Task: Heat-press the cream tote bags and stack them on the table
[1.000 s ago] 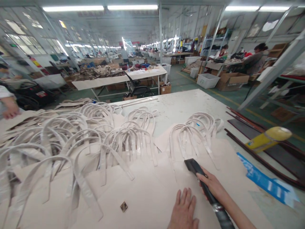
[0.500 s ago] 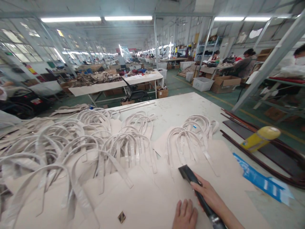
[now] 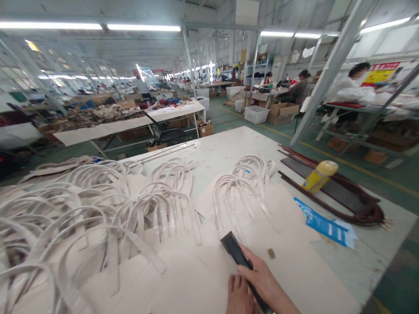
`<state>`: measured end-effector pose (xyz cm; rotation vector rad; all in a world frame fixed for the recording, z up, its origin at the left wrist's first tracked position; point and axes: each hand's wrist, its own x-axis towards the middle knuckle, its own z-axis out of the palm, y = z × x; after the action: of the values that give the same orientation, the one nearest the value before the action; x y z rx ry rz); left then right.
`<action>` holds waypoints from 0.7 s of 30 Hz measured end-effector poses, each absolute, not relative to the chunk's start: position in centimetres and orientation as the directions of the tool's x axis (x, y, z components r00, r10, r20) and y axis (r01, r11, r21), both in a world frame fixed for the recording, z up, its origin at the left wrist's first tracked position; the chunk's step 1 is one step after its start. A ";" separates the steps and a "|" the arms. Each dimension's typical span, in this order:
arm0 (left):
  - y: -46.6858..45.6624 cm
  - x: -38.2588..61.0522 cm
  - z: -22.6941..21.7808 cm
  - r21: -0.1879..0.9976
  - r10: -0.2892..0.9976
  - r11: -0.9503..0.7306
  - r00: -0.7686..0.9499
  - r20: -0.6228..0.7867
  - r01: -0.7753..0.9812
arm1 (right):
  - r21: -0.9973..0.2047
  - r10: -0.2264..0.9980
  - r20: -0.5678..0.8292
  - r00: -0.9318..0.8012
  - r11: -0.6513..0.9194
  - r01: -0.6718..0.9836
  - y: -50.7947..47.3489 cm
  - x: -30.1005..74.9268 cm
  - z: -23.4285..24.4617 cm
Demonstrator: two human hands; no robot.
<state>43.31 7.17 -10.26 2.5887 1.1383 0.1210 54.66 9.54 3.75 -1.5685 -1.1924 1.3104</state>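
Note:
My right hand is wrapped round a black hand-held tool with a broad, flat head; its exact kind is unclear. The head is over a light beige bag panel of leather-like material. On that panel, just left of the right hand, my left hand rests with its fingers slightly bent and nothing visible in them. A small metallic plate sits on the panel to the right of the tool. Beyond the tool, looped beige straps arch up from the panel.
More strapped beige panels cover the left of the white table. At right are a yellow bottle-like object, a blue printed wrapper and dark brown strips. A black chair and seated people are further off.
The view has swung right, so the scene sits further left. My right hand and the tool have moved closer to my left hand, and a metallic plate has come into view beside them.

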 end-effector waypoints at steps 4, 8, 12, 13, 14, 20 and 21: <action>8.7 44.6 -6.0 0.456 0.735 -0.582 0.676 -0.062 0.674 | -0.877 0.854 -0.457 0.249 -0.479 0.035 5.7 60.6 4.1; 9.8 46.3 -5.7 0.470 0.701 -0.610 0.711 -0.057 0.638 | -0.845 0.746 -0.507 0.432 -0.529 -0.079 5.0 67.0 2.8; 10.3 47.3 -6.5 0.414 0.662 -0.657 0.745 -0.085 0.630 | -0.826 0.743 -0.551 0.379 -0.550 -0.122 7.1 69.9 2.5; 10.4 47.4 -6.5 0.406 0.654 -0.665 0.751 -0.088 0.627 | -0.829 0.753 -0.548 0.364 -0.548 -0.115 8.0 70.0 2.7; 10.4 47.4 -6.4 0.398 0.651 -0.672 0.754 -0.085 0.625 | -0.833 0.763 -0.542 0.352 -0.542 -0.107 8.9 70.0 3.1; 10.9 47.6 -6.9 0.348 0.641 -0.693 0.761 -0.103 0.631 | -0.832 0.776 -0.540 0.325 -0.551 -0.069 10.9 70.4 3.9; 11.0 47.6 -7.2 0.341 0.641 -0.692 0.759 -0.114 0.636 | -0.823 0.772 -0.553 0.315 -0.565 -0.058 10.4 70.8 3.7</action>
<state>47.63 10.99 -7.19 2.5954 0.9801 0.0195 70.80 10.43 3.66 -1.8012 -0.6387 1.3418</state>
